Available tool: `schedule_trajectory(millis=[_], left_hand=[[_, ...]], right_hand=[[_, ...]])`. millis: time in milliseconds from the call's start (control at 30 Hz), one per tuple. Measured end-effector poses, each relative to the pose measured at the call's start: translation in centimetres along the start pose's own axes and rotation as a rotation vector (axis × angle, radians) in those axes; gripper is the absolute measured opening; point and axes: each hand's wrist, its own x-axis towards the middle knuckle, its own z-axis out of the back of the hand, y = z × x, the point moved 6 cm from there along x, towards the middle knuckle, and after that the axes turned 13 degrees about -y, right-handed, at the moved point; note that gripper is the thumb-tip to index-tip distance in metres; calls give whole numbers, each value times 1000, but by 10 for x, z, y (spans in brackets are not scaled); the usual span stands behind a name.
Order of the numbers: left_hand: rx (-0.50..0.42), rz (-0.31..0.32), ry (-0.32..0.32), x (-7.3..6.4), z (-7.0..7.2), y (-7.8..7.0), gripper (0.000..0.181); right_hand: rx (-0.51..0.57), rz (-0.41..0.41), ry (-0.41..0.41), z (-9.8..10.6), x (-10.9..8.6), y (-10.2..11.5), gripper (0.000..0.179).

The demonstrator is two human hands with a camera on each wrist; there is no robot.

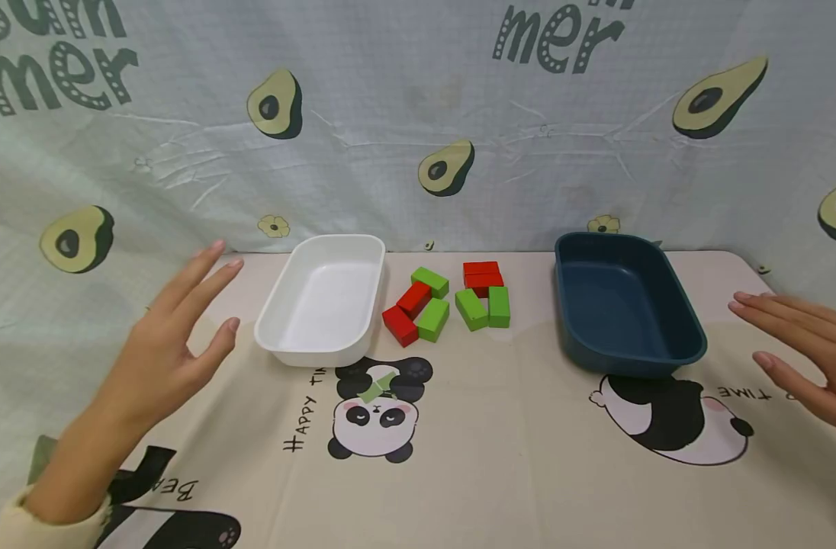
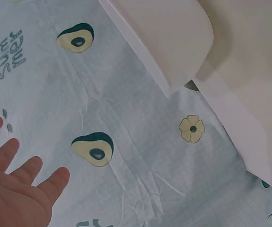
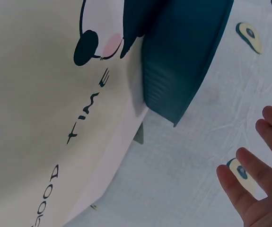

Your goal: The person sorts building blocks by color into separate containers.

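Left of the white tray (image 1: 281, 339), my left hand (image 1: 167, 335) hovers with fingers spread and nothing in it; the left wrist view also shows this hand (image 2: 20, 189) with its fingers apart. At the far right my right hand (image 1: 812, 351) is held up beside the dark blue tray (image 1: 634, 362), its fingers straight and holding nothing. Between the two trays lie several red blocks (image 1: 400, 325) and green blocks (image 1: 433, 319) in two loose clusters. In the right wrist view the blue tray (image 3: 178, 66) stands apart from my fingers. Both trays have bare insides.
A light tablecloth (image 1: 487, 442) with panda prints covers the table. Behind the table's back edge hangs a pale curtain (image 1: 363, 99) printed with avocados and lettering. The trays stand near that back edge.
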Motion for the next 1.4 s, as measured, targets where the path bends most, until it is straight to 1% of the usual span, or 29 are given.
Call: schedule_trajectory(millis=[100, 267, 333, 400, 500, 633, 800, 933, 1033, 1133, 1300, 1400], left_hand=[[-21, -15, -5, 2, -3, -3, 58], [-52, -22, 4, 4, -9, -8, 61], [-63, -22, 9, 4, -11, -8, 62], [-71, -24, 12, 3, -12, -9, 62], [-82, -29, 11, 2, -13, -9, 62], [-84, -35, 17, 1, -14, -9, 62], [-78, -35, 31, 2, -17, -10, 64], [-78, -35, 48, 3, -20, -12, 67], [-99, -35, 56, 4, -22, -14, 69], [-119, -22, 73, 4, -25, -16, 71], [-147, -3, 113, 4, -35, -18, 73], [-188, -6, 126, 4, -41, -21, 72]], right_hand=[[23, -68, 27, -2, -1, -2, 55], [73, -242, 77, -9, -1, -10, 51], [70, -300, 87, -11, 1, -13, 47], [79, -338, 87, -14, 3, -15, 43], [79, -384, 113, -18, 4, -19, 39], [134, -452, 164, -26, 4, -24, 37], [204, -497, 164, -36, 5, -31, 36], [218, -511, 196, -43, 4, -38, 38], [239, -524, 219, -48, 3, -42, 38], [270, -539, 220, -53, 2, -45, 35], [283, -584, 242, -61, -2, -51, 36], [302, -611, 258, -65, -6, -54, 39]])
